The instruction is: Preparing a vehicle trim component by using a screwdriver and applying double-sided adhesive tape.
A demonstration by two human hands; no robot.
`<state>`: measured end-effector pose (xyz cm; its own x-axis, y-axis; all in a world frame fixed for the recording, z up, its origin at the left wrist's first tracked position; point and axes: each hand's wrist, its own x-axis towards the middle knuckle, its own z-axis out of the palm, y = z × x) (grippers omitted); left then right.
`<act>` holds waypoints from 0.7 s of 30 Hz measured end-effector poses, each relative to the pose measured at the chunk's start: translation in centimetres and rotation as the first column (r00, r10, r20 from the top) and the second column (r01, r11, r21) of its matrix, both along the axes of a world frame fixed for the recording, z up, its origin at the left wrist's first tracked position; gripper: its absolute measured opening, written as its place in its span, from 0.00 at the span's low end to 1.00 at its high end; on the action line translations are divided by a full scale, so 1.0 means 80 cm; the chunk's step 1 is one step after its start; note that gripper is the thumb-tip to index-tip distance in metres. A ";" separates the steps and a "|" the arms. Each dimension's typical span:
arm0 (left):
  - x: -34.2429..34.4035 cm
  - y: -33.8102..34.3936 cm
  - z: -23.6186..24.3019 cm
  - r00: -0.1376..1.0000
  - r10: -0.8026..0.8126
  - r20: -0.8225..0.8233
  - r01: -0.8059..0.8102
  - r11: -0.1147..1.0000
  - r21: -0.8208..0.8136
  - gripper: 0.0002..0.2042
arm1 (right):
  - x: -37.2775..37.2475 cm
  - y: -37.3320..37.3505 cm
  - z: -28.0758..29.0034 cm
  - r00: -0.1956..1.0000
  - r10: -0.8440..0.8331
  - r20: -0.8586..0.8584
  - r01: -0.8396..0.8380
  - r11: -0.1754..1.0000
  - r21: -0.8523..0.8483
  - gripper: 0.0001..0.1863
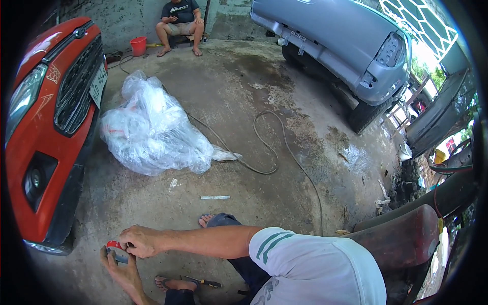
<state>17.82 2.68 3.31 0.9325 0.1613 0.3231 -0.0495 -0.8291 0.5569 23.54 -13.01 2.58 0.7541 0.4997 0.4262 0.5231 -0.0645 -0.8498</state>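
Observation:
At the lower left, my left hand [122,273] holds a small rounded red and grey piece [115,245] from below, with the fingers curled up around its sides. What kind of thing it is, I cannot make out. My right hand [141,241] reaches across from the right, its fingers bent and pressed to the piece's upper edge; they hide part of it. Both hands are close to the front bumper of a red car [76,76]. On the floor beside my sandalled foot [175,283] lies a screwdriver [209,283] with a yellow and black handle.
A heap of clear plastic sheeting [152,129] lies ahead, and a long hose [277,147] winds across the concrete. A thin pale strip [215,197] lies nearer. A grey pickup [330,40] stands far right, a red tank [401,236] near right. A person [180,20] sits by a red bucket [138,46].

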 end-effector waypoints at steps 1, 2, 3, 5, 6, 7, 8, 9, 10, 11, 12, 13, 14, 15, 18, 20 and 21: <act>0.000 -0.001 0.001 1.000 -0.014 0.002 0.014 1.000 0.004 0.24 | 0.002 -0.001 -0.002 1.000 0.012 0.004 -0.012 1.000 -0.012 0.05; 0.001 -0.004 0.000 1.000 -0.028 0.005 0.028 1.000 0.008 0.24 | 0.004 -0.003 -0.005 1.000 0.024 0.009 -0.024 0.999 -0.025 0.05; 0.001 -0.005 0.000 1.000 -0.028 0.006 0.028 1.000 0.008 0.24 | 0.006 -0.004 -0.008 1.000 0.025 0.010 -0.024 0.999 -0.024 0.05; 0.002 -0.007 -0.001 0.999 -0.045 -0.002 0.045 0.999 0.012 0.24 | 0.007 -0.004 -0.013 0.999 0.014 0.030 -0.013 0.999 -0.032 0.04; 0.002 -0.008 -0.001 0.999 -0.042 -0.003 0.043 0.999 0.013 0.24 | 0.009 -0.004 -0.016 0.999 0.016 0.029 -0.016 0.999 -0.031 0.04; 0.004 -0.010 0.000 0.999 -0.051 -0.009 0.051 0.999 0.005 0.24 | 0.012 -0.004 -0.018 0.996 0.003 0.090 0.001 0.999 -0.044 0.04; 0.002 -0.008 0.001 0.998 -0.055 -0.020 0.055 0.999 0.000 0.24 | 0.011 0.000 -0.015 0.989 -0.005 0.147 0.013 0.999 -0.052 0.03; 0.001 -0.007 0.002 0.999 -0.041 -0.024 0.041 0.999 0.004 0.24 | 0.011 0.001 -0.012 0.990 0.008 0.144 -0.001 0.999 -0.048 0.03; 0.001 -0.006 0.002 0.998 -0.052 -0.048 0.053 0.998 0.019 0.23 | 0.012 -0.001 -0.009 0.992 0.008 0.124 0.005 0.994 -0.110 0.03; -0.001 -0.004 0.003 0.996 -0.057 -0.068 0.059 0.998 0.033 0.22 | 0.008 0.000 -0.003 0.994 0.014 0.110 0.005 0.985 -0.171 0.03; 0.000 -0.006 0.000 0.996 -0.076 -0.045 0.077 0.997 0.008 0.21 | 0.011 -0.001 -0.005 0.990 0.024 0.136 0.001 0.983 -0.182 0.03; 0.000 -0.007 -0.004 0.999 -0.042 -0.027 0.043 0.999 0.009 0.21 | 0.010 -0.001 -0.007 0.986 0.058 0.154 -0.029 0.983 -0.182 0.03; 0.002 -0.011 -0.011 0.998 -0.059 -0.034 0.059 0.998 0.001 0.20 | 0.008 -0.003 -0.010 0.972 0.009 0.233 0.029 0.987 -0.159 0.02; 0.000 -0.014 -0.008 0.996 -0.075 -0.041 0.075 0.997 -0.008 0.19 | 0.005 -0.005 -0.012 0.951 -0.041 0.308 0.084 0.988 -0.129 0.02; -0.005 -0.014 0.006 0.992 -0.036 -0.119 0.028 0.997 -0.066 0.18 | 0.003 -0.003 -0.011 0.957 0.009 0.289 0.041 0.985 -0.166 0.03; -0.008 -0.012 0.007 0.988 -0.016 -0.157 0.008 0.999 -0.053 0.17 | 0.002 -0.002 -0.006 0.957 0.026 0.290 0.026 0.985 -0.173 0.03; -0.009 -0.011 0.007 0.989 -0.004 -0.150 -0.005 0.999 -0.054 0.17 | 0.000 -0.002 -0.001 0.954 0.012 0.300 0.028 0.991 -0.128 0.02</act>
